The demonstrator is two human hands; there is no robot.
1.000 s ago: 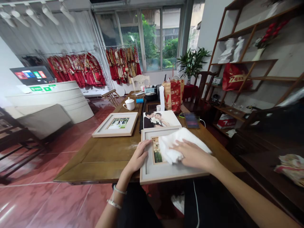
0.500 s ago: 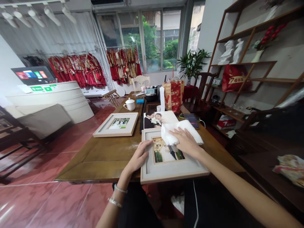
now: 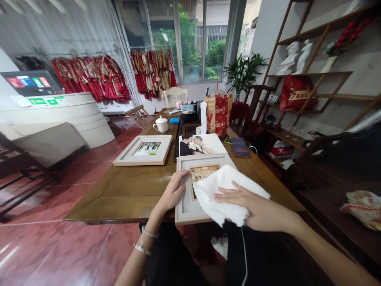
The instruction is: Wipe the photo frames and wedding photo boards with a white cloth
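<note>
A pale wooden picture frame (image 3: 190,217) with a wide light mat lies at the table's near edge. My left hand (image 3: 173,191) grips its left side, fingers over the rim. My right hand (image 3: 242,200) holds a white cloth (image 3: 223,178) against the front of the frame, fingers stretched across the fabric. The cloth drapes over the right half and hides most of the photo (image 3: 204,171) inside. Just behind it lies an unframed wedding photo print (image 3: 212,143). A second picture frame (image 3: 162,150) with a small photo lies to the left.
On the wooden table (image 3: 125,190) stand a white lidded cup (image 3: 161,125), a blue box (image 3: 174,120) and a red and brown paper bag (image 3: 218,115). A dark tablet (image 3: 240,147) with a white cable lies at right. Wooden shelves (image 3: 321,95) rise beyond it.
My right hand has drawn the cloth down and toward me over the frame, covering more of the photo. My left hand stays at the frame's left side. The view has tilted down slightly.
</note>
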